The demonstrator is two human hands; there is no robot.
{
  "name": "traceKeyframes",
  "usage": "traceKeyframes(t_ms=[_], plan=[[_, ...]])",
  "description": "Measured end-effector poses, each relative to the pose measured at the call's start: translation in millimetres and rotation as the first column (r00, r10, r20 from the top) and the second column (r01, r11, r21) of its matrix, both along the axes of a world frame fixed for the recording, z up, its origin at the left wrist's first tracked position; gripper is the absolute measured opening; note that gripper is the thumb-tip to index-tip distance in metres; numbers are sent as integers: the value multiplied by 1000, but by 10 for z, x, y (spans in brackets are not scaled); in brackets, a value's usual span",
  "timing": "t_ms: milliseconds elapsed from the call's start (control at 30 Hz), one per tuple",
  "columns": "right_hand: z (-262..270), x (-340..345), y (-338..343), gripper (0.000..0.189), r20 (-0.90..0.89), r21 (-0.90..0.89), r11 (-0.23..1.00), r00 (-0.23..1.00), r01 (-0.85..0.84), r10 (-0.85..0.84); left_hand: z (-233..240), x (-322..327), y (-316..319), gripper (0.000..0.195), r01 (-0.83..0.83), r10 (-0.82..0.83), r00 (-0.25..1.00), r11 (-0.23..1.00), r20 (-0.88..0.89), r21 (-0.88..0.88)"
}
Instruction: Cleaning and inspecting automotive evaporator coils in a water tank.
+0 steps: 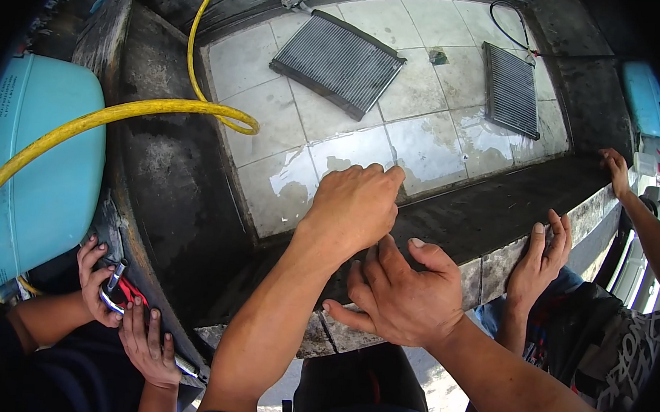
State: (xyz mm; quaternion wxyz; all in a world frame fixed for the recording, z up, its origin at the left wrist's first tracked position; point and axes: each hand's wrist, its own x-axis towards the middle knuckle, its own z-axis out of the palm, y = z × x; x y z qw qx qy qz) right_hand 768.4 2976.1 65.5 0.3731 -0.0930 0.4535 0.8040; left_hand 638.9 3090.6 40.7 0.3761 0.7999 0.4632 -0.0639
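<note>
My left hand point(354, 210) is closed in a loose fist, back up, over the near edge of a white-tiled basin point(264, 168). Whether anything small is inside it cannot be told. Just below and to its right, my right hand point(407, 293) is turned partly palm up with its fingers bent and apart, and nothing shows in it. Its fingertips are close to the left wrist. Beyond both hands, a finned heat-exchanger core point(339, 62) lies tilted on the tiles. A second, narrower finned core point(511, 89) lies farther right. Neither hand touches them.
A yellow hose point(160, 106) loops over the basin's left wall, beside a turquoise plastic container point(49, 160). At the lower left, a co-worker's hands point(149, 342) hold metal tools. Other people's hands rest on the right rim point(499, 261). A black hose point(577, 55) crosses the far right.
</note>
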Motion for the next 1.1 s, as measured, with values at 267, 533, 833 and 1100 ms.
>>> traceKeyframes(t_ms=[267,533,833,1100], plan=[[15,-8,6,40,32,96,995,999,-31,28,38,7,16,37,0,-1,1000,1000,-21,-25],[45,-27,20,41,124,106,991,990,-84,71,8,7,2,37,7,-7,1000,1000,-25,-11],[51,-24,26,41,71,98,994,997,-49,42,29,10,1,36,14,-15,1000,1000,-23,-25],[-5,-16,-4,43,-26,139,990,1000,7,-4,52,10,0,37,27,-28,999,999,-39,-21]])
